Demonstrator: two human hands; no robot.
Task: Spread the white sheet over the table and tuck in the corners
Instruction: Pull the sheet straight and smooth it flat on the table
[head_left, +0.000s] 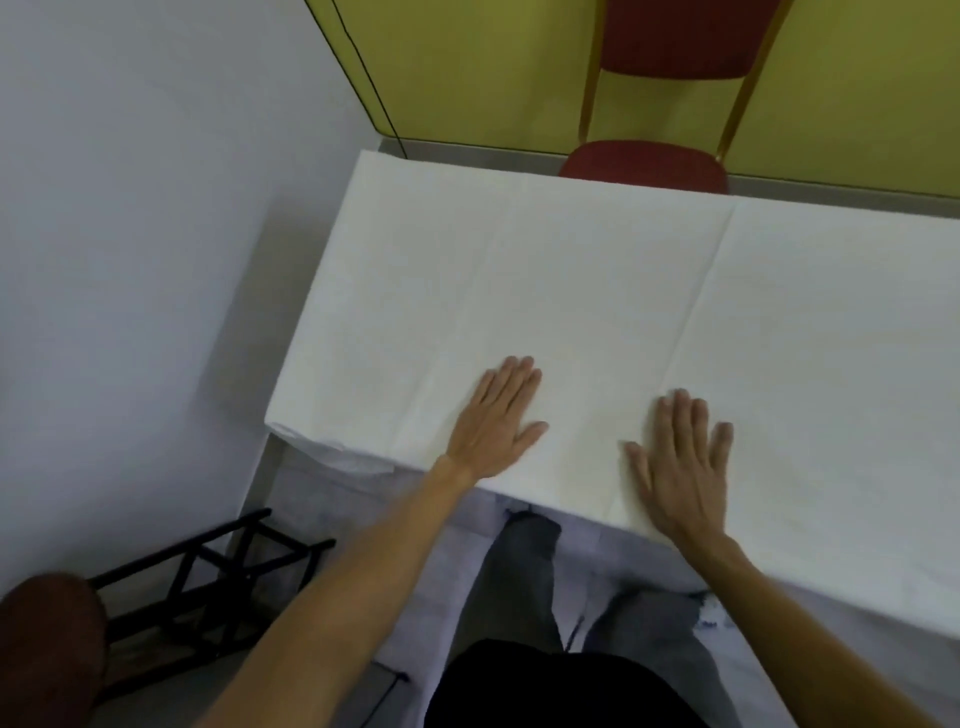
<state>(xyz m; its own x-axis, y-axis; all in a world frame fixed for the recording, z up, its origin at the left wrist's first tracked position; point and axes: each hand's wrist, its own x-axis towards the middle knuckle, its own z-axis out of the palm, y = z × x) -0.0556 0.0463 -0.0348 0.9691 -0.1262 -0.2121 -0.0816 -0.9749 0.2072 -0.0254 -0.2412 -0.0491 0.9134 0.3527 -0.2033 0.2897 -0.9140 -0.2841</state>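
- While the white sheet is already lying across the table top, covering it from the near edge to the far one, both palms are pressing it flat, presumably to smooth it and keep it from sliding.
- The left hand is resting open, fingers together and pointing toward the far side, just in from the near edge and not far from the near left corner.
- The right hand is lying open too, fingers slightly spread, its heel sitting right at the near edge; neither hand is gripping cloth.
- Fold creases are running from near to far across the sheet, which suggests the flattening is aimed at them.
- At the near left corner loose fabric is bunching and hanging below the edge, so the tucking there looks unfinished; the far left corner is looking neat, though its underside is hidden.
- A red chair is standing against the far side, and a dark stool is lying tipped on the floor at near left, well clear of the table.
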